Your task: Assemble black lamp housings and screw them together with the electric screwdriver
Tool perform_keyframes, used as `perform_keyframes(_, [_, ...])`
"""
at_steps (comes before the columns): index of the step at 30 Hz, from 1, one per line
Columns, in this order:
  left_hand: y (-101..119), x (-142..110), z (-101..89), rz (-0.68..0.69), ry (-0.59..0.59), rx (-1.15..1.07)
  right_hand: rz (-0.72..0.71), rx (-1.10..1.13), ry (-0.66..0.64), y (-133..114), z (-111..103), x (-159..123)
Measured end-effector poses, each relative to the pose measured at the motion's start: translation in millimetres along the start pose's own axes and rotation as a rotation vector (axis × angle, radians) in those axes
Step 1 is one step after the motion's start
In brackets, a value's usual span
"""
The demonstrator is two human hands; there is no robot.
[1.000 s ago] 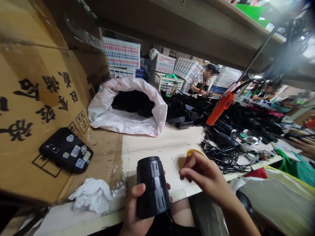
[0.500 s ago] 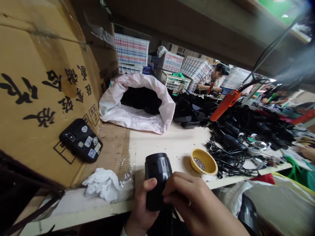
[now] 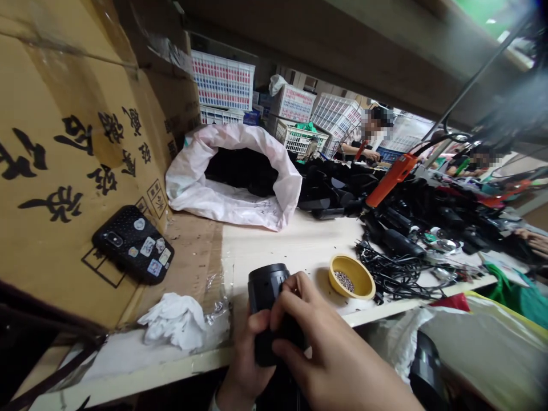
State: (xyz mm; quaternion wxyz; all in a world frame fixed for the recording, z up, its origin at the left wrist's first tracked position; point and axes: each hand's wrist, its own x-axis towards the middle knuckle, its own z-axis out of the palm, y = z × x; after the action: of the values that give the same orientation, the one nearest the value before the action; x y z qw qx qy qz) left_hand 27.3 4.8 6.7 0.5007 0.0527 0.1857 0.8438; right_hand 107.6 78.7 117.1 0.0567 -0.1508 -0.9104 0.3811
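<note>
My left hand grips a black cylindrical housing from below, at the near edge of the workbench. My right hand lies over the front of the housing, with its fingertips pinched against the side; whether anything small sits between them is hidden. A yellow bowl of small metal screws stands just to the right of the housing. An orange electric screwdriver hangs on a cable above the bench, farther back right.
A big cardboard box fills the left, with a black phone leaning on it. A crumpled white cloth lies near the bench edge. A white sack of black parts, tangled cables and other workers lie beyond.
My right hand came back from the yellow bowl to the housing and now presses its fingertips on it. The bowl, hidden before, shows fully. The view shifted a little.
</note>
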Motion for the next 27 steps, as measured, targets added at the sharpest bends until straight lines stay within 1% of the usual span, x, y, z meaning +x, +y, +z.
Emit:
perform_keyframes(4, [1,-3,-5.6,-0.036,-0.030,-0.007,0.086,0.116,0.085,6,18,-4])
perform_keyframes(5, [1,-4,-8.8,-0.044,-0.054,-0.014,0.079,0.124,0.101,9,21,-6])
perform_keyframes(7, [0,-5,-15.2,-0.079,-0.144,-0.039,0.008,0.116,0.131,19,18,-10])
perform_keyframes(9, [-1,-7,-18.7,-0.069,-0.248,-0.068,-0.067,0.053,0.206,34,4,-13])
perform_keyframes(10, [-1,-7,-18.6,-0.050,-0.287,-0.076,-0.058,-0.026,0.254,44,-7,-13])
perform_keyframes(11, [0,-7,-17.5,-0.031,-0.318,-0.075,-0.006,-0.144,0.306,56,-19,-12])
perform_keyframes(12, [0,-7,-15.4,-0.015,-0.348,-0.068,0.104,-0.324,0.309,69,-32,-9])
perform_keyframes(13, [1,-6,-12.8,-0.005,-0.373,-0.066,0.283,-0.523,0.275,83,-45,-6])
perform_keyframes(14, [2,-6,-10.2,-0.002,-0.396,-0.068,0.439,-0.665,0.194,96,-56,-3])
perform_keyframes(16, [4,-5,-6.2,0.014,-0.432,-0.084,0.577,-0.754,0.105,120,-71,5])
perform_keyframes(18, [6,-4,-5.1,0.024,-0.457,-0.086,0.583,-0.732,0.058,137,-77,12])
perform_keyframes(20, [7,-3,-6.5,0.003,-0.487,-0.068,0.568,-0.707,0.029,147,-77,19])
perform_keyframes(24, [9,-2,-10.7,0.010,-0.493,-0.055,0.557,-0.671,0.023,157,-71,29])
perform_keyframes(27, [9,-1,-10.9,0.000,-0.486,-0.050,0.546,-0.662,0.040,159,-71,31])
